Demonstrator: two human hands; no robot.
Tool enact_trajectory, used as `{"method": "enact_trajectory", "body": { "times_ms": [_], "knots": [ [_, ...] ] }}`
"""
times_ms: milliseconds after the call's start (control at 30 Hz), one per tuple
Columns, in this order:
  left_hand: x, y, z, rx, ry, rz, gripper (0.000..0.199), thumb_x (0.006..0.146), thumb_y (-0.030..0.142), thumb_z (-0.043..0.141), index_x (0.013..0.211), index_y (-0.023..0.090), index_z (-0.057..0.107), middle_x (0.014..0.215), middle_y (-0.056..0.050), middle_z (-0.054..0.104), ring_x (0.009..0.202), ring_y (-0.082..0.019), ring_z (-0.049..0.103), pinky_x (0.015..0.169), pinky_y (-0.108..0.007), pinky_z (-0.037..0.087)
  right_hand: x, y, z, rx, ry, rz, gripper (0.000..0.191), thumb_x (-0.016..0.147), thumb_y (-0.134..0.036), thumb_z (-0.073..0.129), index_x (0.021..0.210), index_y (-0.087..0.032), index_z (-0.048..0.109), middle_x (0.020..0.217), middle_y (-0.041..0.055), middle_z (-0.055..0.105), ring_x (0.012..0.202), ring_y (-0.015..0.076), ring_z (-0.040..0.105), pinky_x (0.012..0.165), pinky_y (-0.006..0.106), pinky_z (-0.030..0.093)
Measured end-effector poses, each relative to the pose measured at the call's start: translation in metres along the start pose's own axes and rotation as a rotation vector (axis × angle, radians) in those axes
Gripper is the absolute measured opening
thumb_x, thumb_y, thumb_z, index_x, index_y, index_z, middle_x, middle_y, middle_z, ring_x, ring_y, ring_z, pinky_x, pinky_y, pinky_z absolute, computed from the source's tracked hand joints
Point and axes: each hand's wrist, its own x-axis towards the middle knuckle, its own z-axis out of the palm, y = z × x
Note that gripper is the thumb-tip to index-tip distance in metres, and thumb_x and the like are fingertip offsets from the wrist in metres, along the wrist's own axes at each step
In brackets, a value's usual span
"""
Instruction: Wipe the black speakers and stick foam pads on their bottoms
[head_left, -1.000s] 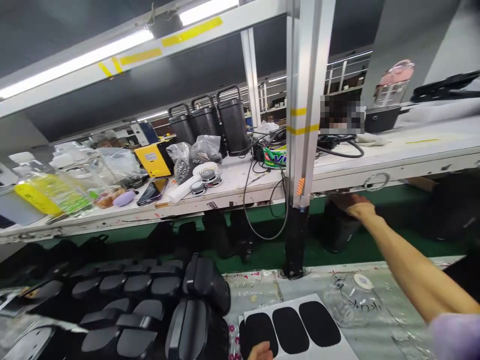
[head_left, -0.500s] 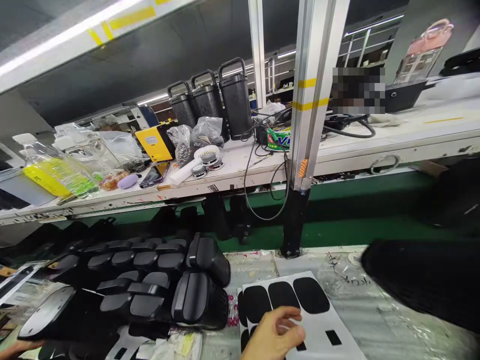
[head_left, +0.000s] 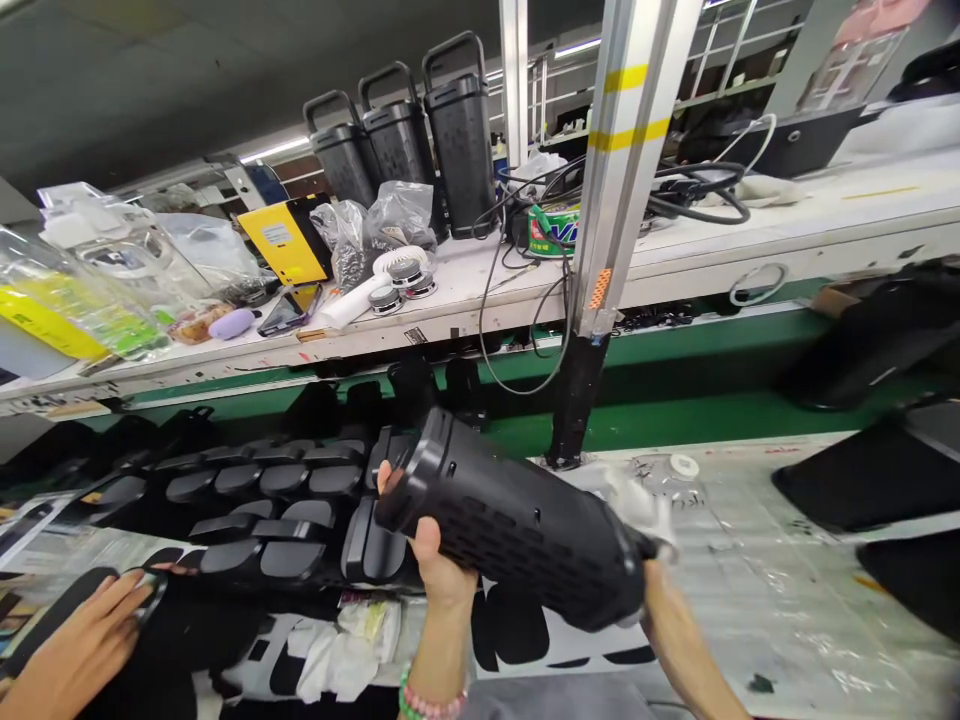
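Note:
A black perforated canister is held tilted across the middle of the view, its left end higher. My left hand is closed around the upper left end, thumb in front, fingers partly hidden behind. At the lower right end, my right hand grips the base; most of its fingers are out of sight. Something white and crumpled, like a cloth, shows behind the base near my right hand. Beneath the canister lies a white sheet with black rounded pads, partly covered.
A co-worker's hand rests on a dark piece at lower left. Rows of black canisters stand left. Dark canisters lie right. A metal post rises beside the shelf, which carries bottles, tins and cables.
One bare hand was over the pad sheet; now both my hands hold the canister above it. The co-worker's hand has come further into view at left. The view has shifted slightly downward.

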Motion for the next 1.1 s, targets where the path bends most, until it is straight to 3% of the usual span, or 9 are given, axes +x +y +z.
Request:
{"method": "enact_trajectory", "body": {
  "times_ms": [67, 133, 200, 267, 400, 533, 700, 867, 1100],
  "knots": [
    [0.01, -0.004, -0.011, 0.157, 0.011, 0.234, 0.087, 0.062, 0.056, 0.072, 0.138, 0.033, 0.037, 0.137, -0.006, 0.048, 0.116, -0.028, 0.055, 0.098, -0.042, 0.047, 0.009, 0.012, -0.001, -0.188, -0.07, 0.051, 0.061, 0.088, -0.064, 0.027, 0.079, -0.019, 0.067, 0.082, 0.0122, 0.072, 0.089, 0.0297, 0.067, 0.079, 0.039, 0.054],
    [0.016, -0.018, -0.024, 0.421, 0.015, 0.441, 0.091, 0.058, 0.048, 0.079, 0.136, 0.029, 0.034, 0.134, -0.008, 0.044, 0.117, -0.027, 0.053, 0.103, -0.042, 0.042, 0.021, 0.027, -0.011, -0.38, -0.061, 0.089, 0.055, 0.082, -0.06, 0.034, 0.08, -0.016, 0.066, 0.087, 0.0213, 0.069, 0.09, 0.0399, 0.065, 0.079, 0.053, 0.051],
    [0.019, -0.035, -0.034, 0.639, 0.003, 0.52, 0.092, 0.053, 0.047, 0.082, 0.129, 0.024, 0.036, 0.129, -0.01, 0.043, 0.116, -0.028, 0.052, 0.105, -0.044, 0.04, 0.028, 0.039, -0.015, -0.49, -0.027, 0.042, 0.048, 0.077, -0.051, 0.042, 0.089, -0.011, 0.066, 0.102, 0.0314, 0.064, 0.097, 0.0497, 0.059, 0.08, 0.068, 0.043],
    [0.021, -0.051, -0.039, 0.73, -0.034, 0.497, 0.089, 0.051, 0.05, 0.082, 0.124, 0.023, 0.038, 0.123, -0.011, 0.047, 0.113, -0.03, 0.054, 0.102, -0.045, 0.043, 0.027, 0.046, 0.001, -0.552, -0.088, -0.081, 0.039, 0.074, -0.04, 0.049, 0.097, -0.013, 0.065, 0.114, 0.0298, 0.06, 0.104, 0.0483, 0.056, 0.084, 0.068, 0.04],
    [0.027, -0.065, -0.042, 0.766, -0.099, 0.41, 0.083, 0.051, 0.048, 0.085, 0.119, 0.028, 0.042, 0.116, -0.009, 0.055, 0.107, -0.03, 0.06, 0.096, -0.046, 0.05, 0.007, 0.045, 0.081, -0.536, -0.378, -0.29, 0.015, 0.071, -0.026, 0.062, 0.085, -0.022, 0.067, 0.097, 0.0125, 0.067, 0.092, 0.0302, 0.064, 0.082, 0.041, 0.051],
    [0.035, -0.062, -0.049, 0.786, -0.098, 0.364, 0.083, 0.05, 0.047, 0.087, 0.119, 0.036, 0.042, 0.114, -0.004, 0.06, 0.107, -0.032, 0.061, 0.094, -0.049, 0.053, -0.001, 0.047, 0.141, -0.565, -0.447, -0.376, 0.032, 0.066, -0.012, 0.068, 0.098, -0.015, 0.065, 0.106, 0.0173, 0.063, 0.1, 0.0342, 0.061, 0.085, 0.045, 0.05],
    [0.034, -0.06, -0.054, 0.805, -0.069, 0.355, 0.083, 0.051, 0.05, 0.087, 0.12, 0.039, 0.042, 0.114, -0.002, 0.062, 0.109, -0.033, 0.061, 0.093, -0.051, 0.054, 0.013, 0.055, 0.148, -0.54, -0.486, -0.459, 0.014, 0.077, -0.004, 0.055, 0.082, -0.015, 0.061, 0.09, 0.0115, 0.063, 0.085, 0.0253, 0.063, 0.078, 0.037, 0.052],
    [0.024, -0.062, -0.048, 0.818, -0.043, 0.378, 0.087, 0.047, 0.049, 0.088, 0.122, 0.042, 0.043, 0.115, 0.0, 0.062, 0.115, -0.035, 0.058, 0.096, -0.052, 0.053, 0.013, 0.06, 0.15, -0.544, -0.467, -0.483, 0.015, 0.082, -0.006, 0.051, 0.09, -0.014, 0.062, 0.098, 0.0154, 0.062, 0.092, 0.0292, 0.063, 0.084, 0.042, 0.051],
    [0.013, -0.07, -0.052, 0.847, -0.009, 0.367, 0.087, 0.045, 0.05, 0.088, 0.12, 0.041, 0.044, 0.121, -0.002, 0.057, 0.122, -0.036, 0.053, 0.102, -0.052, 0.05, 0.009, 0.067, 0.155, -0.517, -0.462, -0.459, 0.013, 0.082, -0.01, 0.049, 0.087, -0.017, 0.058, 0.089, 0.0116, 0.061, 0.082, 0.0267, 0.063, 0.074, 0.039, 0.052]
  ]
}}
